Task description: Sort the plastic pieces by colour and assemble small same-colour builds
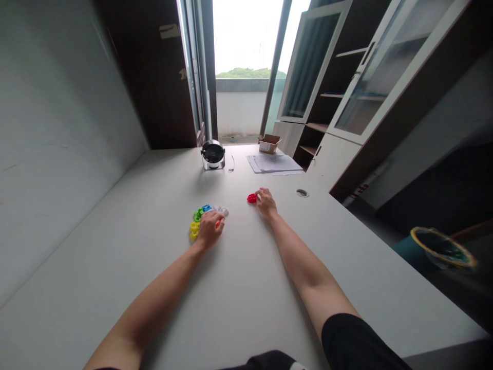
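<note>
Red plastic is showing just beside the person's right hand [265,201], where a small red piece [251,198] is lying on the white table [246,288] with the fingertips touching its right edge; whether the fingers are pinching it or only resting against it cannot be told at this size. The left hand [210,228] is lying curled over a cluster of small coloured pieces [200,218] (yellow, green, blue and a pale one, arranged in a curving row), and a bit of red is peeking out beside its fingers, so it seems to be gripping or pressing a piece there, though the grasp itself is hidden. Both forearms are stretching forward across the tabletop. Further back a small round fan [213,154], a stack of papers [274,163] and a cardboard box [268,143] are sitting near the window. Judging by this, handling such small parts well is calling for a fingertip pinch, with the other hand steadying the row so the loose pieces are not scattering.
</note>
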A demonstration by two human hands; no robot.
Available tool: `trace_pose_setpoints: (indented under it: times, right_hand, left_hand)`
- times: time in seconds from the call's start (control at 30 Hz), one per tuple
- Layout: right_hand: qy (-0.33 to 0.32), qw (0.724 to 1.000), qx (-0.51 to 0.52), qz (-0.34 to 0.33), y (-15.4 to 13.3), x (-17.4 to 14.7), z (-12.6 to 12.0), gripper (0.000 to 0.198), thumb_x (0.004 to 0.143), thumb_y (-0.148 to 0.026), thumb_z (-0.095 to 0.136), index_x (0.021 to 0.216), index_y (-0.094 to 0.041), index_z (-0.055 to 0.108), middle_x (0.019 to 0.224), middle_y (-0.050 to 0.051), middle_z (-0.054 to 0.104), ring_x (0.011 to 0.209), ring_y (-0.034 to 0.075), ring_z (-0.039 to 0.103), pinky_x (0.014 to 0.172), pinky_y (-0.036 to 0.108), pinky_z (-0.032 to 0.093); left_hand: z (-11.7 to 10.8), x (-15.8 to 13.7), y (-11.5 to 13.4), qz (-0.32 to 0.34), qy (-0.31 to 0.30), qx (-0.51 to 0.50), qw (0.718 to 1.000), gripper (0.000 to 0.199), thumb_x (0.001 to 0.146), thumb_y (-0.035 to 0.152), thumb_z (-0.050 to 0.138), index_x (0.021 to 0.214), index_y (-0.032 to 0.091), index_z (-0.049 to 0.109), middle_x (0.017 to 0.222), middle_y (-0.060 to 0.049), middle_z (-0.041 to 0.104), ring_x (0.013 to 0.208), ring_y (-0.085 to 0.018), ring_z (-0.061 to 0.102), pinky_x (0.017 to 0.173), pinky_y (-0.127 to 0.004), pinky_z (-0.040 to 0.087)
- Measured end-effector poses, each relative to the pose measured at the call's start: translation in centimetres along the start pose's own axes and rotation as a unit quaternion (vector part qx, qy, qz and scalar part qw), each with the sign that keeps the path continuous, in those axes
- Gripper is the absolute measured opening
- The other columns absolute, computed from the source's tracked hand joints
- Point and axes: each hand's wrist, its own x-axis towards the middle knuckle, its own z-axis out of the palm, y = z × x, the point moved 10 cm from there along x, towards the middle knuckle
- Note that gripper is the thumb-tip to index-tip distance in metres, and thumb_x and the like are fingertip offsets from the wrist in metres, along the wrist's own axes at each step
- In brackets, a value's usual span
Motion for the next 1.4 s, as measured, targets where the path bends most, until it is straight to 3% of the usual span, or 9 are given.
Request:
trace_pose_setpoints:
  times: [0.5,0.73,1.0,1.17,1.4]
  right_hand:
    - [-0.014,1.000,0.022,0.013,0.4,-0.2,0.1,0.023,0.086,-0.026,0.057,0.104,-0.034,0.069,0.134,0.001,0.056,0.110,0.024,0.058,0.095,0.046,0.050]
    - [-0.034,0.999,0.011,0.000,0.0,-0.3,0.5,0.035,0.083,-0.020,0.055,0.111,-0.035,0.069,0.137,0.002,0.055,0.112,0.024,0.057,0.097,0.048,0.049]
    - [-0.031,0.999,0.018,0.008,-0.2,-0.6,0.3,0.026,0.085,-0.025,0.059,0.107,-0.035,0.068,0.136,0.002,0.055,0.117,0.026,0.056,0.097,0.048,0.049]
    - [-0.038,0.999,0.014,0.013,-0.2,-0.6,0.4,0.030,0.087,-0.027,0.060,0.115,-0.032,0.067,0.139,0.006,0.053,0.120,0.030,0.055,0.100,0.050,0.047]
    - [-0.033,0.998,-0.033,-0.042,-1.6,-0.9,0.6,0.033,0.086,-0.032,0.066,0.118,-0.031,0.068,0.143,0.008,0.051,0.129,0.034,0.046,0.107,0.059,0.041]
  left_hand:
    - [-0.1,0.0,0.1,0.004,0.007,-0.014,1.000,0.016,0.094,0.025,0.052,0.092,0.027,0.068,0.097,-0.003,0.070,0.100,-0.022,0.059,0.105,-0.042,0.037]
    - [0.0,0.1,-0.1,-0.002,-0.001,-0.006,1.000,0.015,0.094,0.025,0.053,0.089,0.027,0.067,0.094,-0.002,0.070,0.100,-0.022,0.058,0.104,-0.041,0.038]
    - [0.2,0.1,-0.2,-0.004,-0.003,-0.007,1.000,0.016,0.094,0.025,0.052,0.089,0.027,0.067,0.098,-0.002,0.070,0.101,-0.022,0.058,0.104,-0.042,0.038]
    - [0.1,0.0,-0.2,0.005,0.005,-0.009,1.000,0.016,0.094,0.024,0.052,0.089,0.026,0.067,0.098,-0.003,0.070,0.101,-0.023,0.059,0.103,-0.042,0.038]
    - [0.2,0.1,-0.3,-0.003,-0.002,-0.004,1.000,0.015,0.094,0.025,0.053,0.090,0.027,0.067,0.099,-0.002,0.070,0.105,-0.023,0.058,0.105,-0.042,0.038]
